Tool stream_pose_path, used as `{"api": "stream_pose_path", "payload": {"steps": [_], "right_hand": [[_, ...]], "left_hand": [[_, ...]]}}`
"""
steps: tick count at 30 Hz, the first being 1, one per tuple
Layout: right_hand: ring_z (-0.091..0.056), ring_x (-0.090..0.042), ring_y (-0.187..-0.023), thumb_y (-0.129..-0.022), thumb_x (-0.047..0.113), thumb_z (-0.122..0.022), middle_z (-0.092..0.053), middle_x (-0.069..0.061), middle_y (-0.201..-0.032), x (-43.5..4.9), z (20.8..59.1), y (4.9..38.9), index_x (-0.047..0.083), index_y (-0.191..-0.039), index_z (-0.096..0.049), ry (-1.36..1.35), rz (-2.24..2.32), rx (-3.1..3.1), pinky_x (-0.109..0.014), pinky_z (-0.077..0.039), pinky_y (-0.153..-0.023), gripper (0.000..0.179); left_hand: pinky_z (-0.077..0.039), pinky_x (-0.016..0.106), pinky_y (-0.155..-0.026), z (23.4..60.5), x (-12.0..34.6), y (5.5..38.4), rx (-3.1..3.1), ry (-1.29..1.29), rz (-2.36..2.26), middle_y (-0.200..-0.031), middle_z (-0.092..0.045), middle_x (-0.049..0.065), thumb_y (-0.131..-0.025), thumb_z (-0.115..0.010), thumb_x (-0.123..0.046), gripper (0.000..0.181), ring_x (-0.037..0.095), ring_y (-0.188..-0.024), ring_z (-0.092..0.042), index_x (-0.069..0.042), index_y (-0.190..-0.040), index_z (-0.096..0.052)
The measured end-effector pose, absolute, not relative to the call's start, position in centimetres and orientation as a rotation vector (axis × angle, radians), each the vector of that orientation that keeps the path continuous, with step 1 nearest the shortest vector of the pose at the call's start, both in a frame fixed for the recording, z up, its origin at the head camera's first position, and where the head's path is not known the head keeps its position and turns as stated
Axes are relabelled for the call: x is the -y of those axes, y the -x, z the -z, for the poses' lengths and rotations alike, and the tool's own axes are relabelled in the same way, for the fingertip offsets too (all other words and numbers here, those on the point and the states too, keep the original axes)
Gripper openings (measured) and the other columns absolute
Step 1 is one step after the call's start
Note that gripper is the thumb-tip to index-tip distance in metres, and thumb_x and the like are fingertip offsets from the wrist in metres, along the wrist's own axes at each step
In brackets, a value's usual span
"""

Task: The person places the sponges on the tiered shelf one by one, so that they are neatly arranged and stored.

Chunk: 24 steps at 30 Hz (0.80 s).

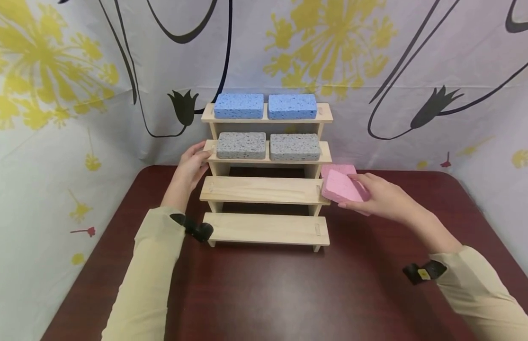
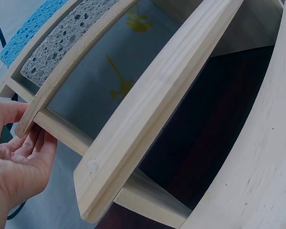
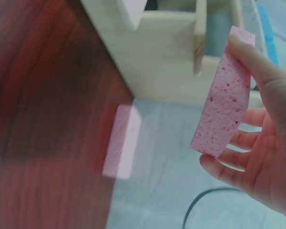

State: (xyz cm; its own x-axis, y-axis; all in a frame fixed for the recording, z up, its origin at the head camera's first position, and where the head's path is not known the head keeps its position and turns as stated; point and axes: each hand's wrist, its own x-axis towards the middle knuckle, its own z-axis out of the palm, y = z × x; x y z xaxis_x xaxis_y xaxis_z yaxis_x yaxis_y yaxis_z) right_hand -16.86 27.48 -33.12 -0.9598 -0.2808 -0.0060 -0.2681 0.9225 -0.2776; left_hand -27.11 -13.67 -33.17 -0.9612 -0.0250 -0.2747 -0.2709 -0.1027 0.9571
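Note:
My right hand (image 1: pixel 385 196) pinches a pink sponge (image 1: pixel 341 186), thumb on one side and fingers on the other. The sponge is held tilted beside the right end of the stepped wooden shelf (image 1: pixel 264 189), near its third tier from the top. A second pink sponge (image 3: pixel 123 140) lies on the table behind it. At the shelf's left side, my left hand (image 1: pixel 190 166) grips the end of the second tier from the top, thumb above and fingers beneath. Two grey sponges (image 1: pixel 241 145) sit on that tier, and two blue sponges (image 1: pixel 239 105) on the top tier.
The two lower tiers (image 1: pixel 264 228) are bare wood. A dark red-brown table (image 1: pixel 285 293) carries the shelf. White cloth (image 1: pixel 400 61) with yellow and dark flower prints hangs close behind and at both sides.

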Motion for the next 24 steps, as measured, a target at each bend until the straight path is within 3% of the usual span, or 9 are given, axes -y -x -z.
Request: {"api": "stream_pose_path", "payload": {"steps": [10,19,24], "right_hand": [[-0.056,-0.027,-0.089,-0.071,0.054,-0.069,-0.058,-0.018,-0.111,-23.9,32.9,17.2,0.005,-0.128,-0.052,0.663,0.376,-3.139,-0.040,-0.049,-0.072,0.077],[-0.055,-0.031,-0.099,-0.073,0.051,-0.068,-0.060,-0.016,-0.108,-20.4,33.5,18.0,0.008,-0.130,-0.052,0.894,0.425,-3.205,-0.043,-0.046,-0.085,0.072],[-0.051,-0.033,-0.105,-0.078,0.051,-0.064,-0.057,-0.016,-0.119,-18.7,33.8,18.2,0.011,-0.133,-0.049,0.887,0.429,-3.189,-0.046,-0.042,-0.090,0.070]], "left_hand": [[-0.027,0.028,-0.113,33.1,13.6,27.1,-1.988,0.351,-2.178,-0.150,-0.025,0.007,-0.093,-0.046,-0.010,0.057,0.018,-0.135,-0.031,-0.017,-0.145,-0.024],[-0.027,0.028,-0.113,33.0,13.7,27.1,-1.997,0.362,-2.200,-0.148,-0.029,0.008,-0.092,-0.046,-0.008,0.057,0.018,-0.134,-0.033,-0.016,-0.145,-0.026],[-0.027,0.028,-0.113,33.0,13.6,27.1,-1.978,0.364,-2.200,-0.149,-0.028,0.008,-0.092,-0.046,-0.009,0.057,0.018,-0.134,-0.033,-0.016,-0.145,-0.026]]}}
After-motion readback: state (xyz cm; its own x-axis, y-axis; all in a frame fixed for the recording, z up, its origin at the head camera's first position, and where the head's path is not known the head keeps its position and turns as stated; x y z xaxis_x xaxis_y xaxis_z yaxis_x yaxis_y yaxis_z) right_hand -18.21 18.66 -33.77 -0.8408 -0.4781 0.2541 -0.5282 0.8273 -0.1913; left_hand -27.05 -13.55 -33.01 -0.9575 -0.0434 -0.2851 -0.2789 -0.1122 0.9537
